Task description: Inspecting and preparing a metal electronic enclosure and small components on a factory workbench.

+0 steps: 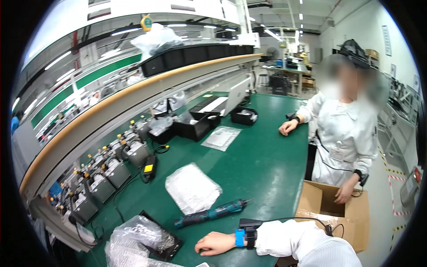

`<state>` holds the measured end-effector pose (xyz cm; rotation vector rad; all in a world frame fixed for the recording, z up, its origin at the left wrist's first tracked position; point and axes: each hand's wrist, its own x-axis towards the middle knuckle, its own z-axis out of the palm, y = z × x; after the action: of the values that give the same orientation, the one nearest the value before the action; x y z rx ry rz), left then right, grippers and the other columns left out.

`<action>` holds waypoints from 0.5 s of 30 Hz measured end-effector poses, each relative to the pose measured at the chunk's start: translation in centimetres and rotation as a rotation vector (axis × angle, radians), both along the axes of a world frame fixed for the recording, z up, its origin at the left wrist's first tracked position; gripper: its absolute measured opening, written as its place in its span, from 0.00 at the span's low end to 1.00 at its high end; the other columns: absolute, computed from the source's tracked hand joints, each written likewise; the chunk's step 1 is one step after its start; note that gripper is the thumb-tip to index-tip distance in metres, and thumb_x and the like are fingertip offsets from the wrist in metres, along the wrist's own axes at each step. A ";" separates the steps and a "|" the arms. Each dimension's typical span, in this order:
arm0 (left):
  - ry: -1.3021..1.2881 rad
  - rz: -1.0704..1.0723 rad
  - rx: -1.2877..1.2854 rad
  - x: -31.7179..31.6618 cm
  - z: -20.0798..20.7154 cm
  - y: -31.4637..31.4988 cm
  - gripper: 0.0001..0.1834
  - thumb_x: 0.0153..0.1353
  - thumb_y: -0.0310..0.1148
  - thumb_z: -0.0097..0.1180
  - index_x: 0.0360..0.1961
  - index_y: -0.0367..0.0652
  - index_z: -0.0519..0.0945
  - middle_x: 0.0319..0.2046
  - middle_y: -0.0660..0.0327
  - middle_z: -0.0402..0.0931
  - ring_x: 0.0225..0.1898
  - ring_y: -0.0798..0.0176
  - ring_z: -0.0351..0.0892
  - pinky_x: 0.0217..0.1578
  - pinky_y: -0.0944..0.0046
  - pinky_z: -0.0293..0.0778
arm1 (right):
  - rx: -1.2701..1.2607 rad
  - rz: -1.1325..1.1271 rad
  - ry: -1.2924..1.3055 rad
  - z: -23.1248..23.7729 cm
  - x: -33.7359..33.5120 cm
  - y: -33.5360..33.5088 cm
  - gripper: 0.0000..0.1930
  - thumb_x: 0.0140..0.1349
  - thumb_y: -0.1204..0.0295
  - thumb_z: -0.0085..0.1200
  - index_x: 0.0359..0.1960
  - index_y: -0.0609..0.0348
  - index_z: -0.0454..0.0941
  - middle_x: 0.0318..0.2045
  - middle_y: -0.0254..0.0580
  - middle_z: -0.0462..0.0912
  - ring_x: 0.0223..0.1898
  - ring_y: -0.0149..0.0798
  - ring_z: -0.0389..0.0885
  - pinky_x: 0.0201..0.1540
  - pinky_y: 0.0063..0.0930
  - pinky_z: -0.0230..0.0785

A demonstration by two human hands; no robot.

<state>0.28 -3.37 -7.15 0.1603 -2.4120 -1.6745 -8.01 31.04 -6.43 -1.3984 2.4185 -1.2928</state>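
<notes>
My right hand [215,243] rests on the green tabletop near the front edge, fingers loosely bent and holding nothing. A blue band and a black device [251,233] with a cable circle its wrist. Just beyond the hand lies a teal and black cordless screwdriver [211,214], its tip pointing right. Behind the tool is a sheet of bubble wrap [192,188]. Left of the hand, clear plastic bags [129,242] partly cover a black tray [171,250]. My left hand is out of view.
A co-worker in a white coat [342,129] stands at right, one hand on the table, the other at an open cardboard box [358,222]. Black bins [195,129], a laptop [235,95] and a flat plastic bag [221,138] lie farther back. Grey units [101,187] line the left.
</notes>
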 end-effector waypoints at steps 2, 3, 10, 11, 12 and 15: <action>0.036 -0.018 -0.011 0.0 -0.7 -1.0 0.14 0.68 0.37 0.37 0.43 0.39 0.72 0.19 0.67 0.63 0.20 0.73 0.59 0.21 0.74 0.58 | 0.022 0.041 0.075 -0.5 -0.2 -0.2 0.09 0.57 0.67 0.50 0.36 0.57 0.71 0.25 0.43 0.74 0.26 0.45 0.75 0.27 0.38 0.64; 0.074 -0.032 -0.043 0.1 0.2 -0.5 0.15 0.68 0.36 0.37 0.45 0.39 0.72 0.19 0.67 0.64 0.20 0.73 0.59 0.21 0.74 0.58 | -0.004 0.023 0.102 -0.8 -0.1 -0.4 0.08 0.56 0.67 0.51 0.34 0.57 0.71 0.24 0.41 0.73 0.26 0.44 0.74 0.27 0.36 0.64; -0.003 0.076 -0.156 0.3 1.4 0.2 0.11 0.65 0.33 0.39 0.37 0.37 0.72 0.22 0.60 0.71 0.23 0.65 0.68 0.26 0.67 0.67 | -0.057 -0.050 0.140 -1.2 -0.4 -0.7 0.07 0.50 0.64 0.56 0.29 0.50 0.77 0.25 0.38 0.79 0.28 0.44 0.77 0.27 0.37 0.66; -0.072 0.136 -0.353 0.3 1.2 0.0 0.13 0.66 0.33 0.35 0.33 0.38 0.71 0.20 0.60 0.70 0.21 0.64 0.67 0.24 0.67 0.65 | -0.063 -0.054 0.142 -1.3 -0.5 -0.5 0.07 0.50 0.64 0.56 0.29 0.49 0.77 0.25 0.38 0.79 0.28 0.44 0.77 0.27 0.37 0.66; -0.074 0.120 -0.361 0.3 1.4 0.1 0.13 0.66 0.33 0.35 0.33 0.38 0.71 0.20 0.60 0.70 0.21 0.64 0.67 0.24 0.67 0.65 | -0.068 -0.070 0.138 -1.3 -0.5 -0.5 0.07 0.50 0.64 0.56 0.29 0.49 0.77 0.25 0.38 0.79 0.28 0.44 0.77 0.27 0.37 0.66; -0.027 0.069 -0.399 0.5 2.5 1.0 0.13 0.65 0.33 0.37 0.27 0.39 0.69 0.20 0.57 0.70 0.21 0.61 0.67 0.25 0.64 0.65 | -0.050 -0.049 0.152 -1.3 -0.5 -0.6 0.07 0.50 0.64 0.55 0.29 0.49 0.77 0.25 0.39 0.79 0.28 0.44 0.77 0.27 0.37 0.66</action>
<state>0.78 -2.34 -4.69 0.2007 -2.6663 -1.1382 -8.47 30.48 -7.77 -1.5120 2.5495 -1.3110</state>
